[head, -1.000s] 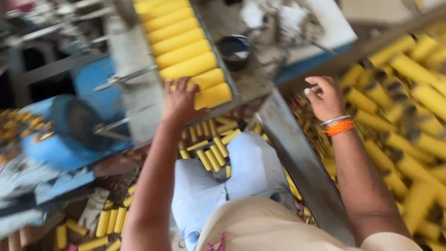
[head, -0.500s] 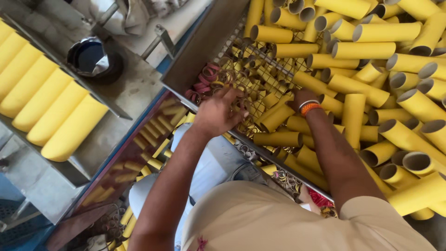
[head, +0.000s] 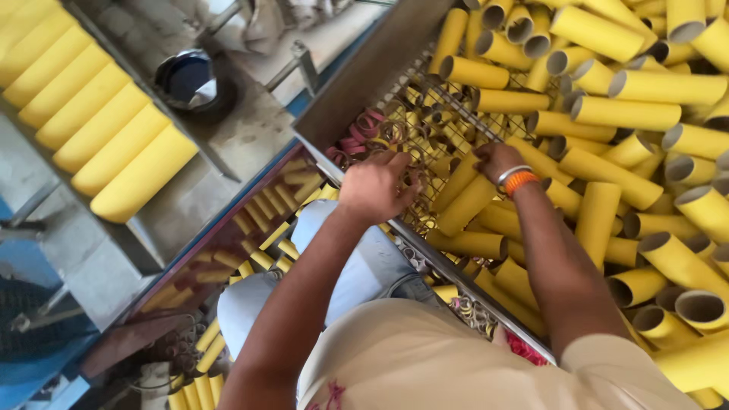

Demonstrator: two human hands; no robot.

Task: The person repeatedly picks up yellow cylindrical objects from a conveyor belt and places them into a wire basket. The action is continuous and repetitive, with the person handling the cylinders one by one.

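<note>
My left hand point(head: 376, 186) rests over the near rim of a wire mesh bin point(head: 425, 114), fingers curled down onto the mesh and small yellow rings there. My right hand point(head: 493, 159), with a silver and orange bracelet at the wrist, reaches into the pile of yellow cardboard tubes point(head: 607, 114) and closes around one yellow tube point(head: 467, 199) that lies against the mesh. Whether the left fingers hold anything is hidden.
A row of yellow tubes point(head: 99, 129) lies side by side in a metal tray at the left. A dark round pot point(head: 190, 80) sits on the grey bench beyond it. Short yellow tube pieces point(head: 266, 228) litter the floor by my knees.
My view swung from the left tray to the bin. My left hand left the row of tubes and came to the bin's rim; my right hand dropped into the tube pile.
</note>
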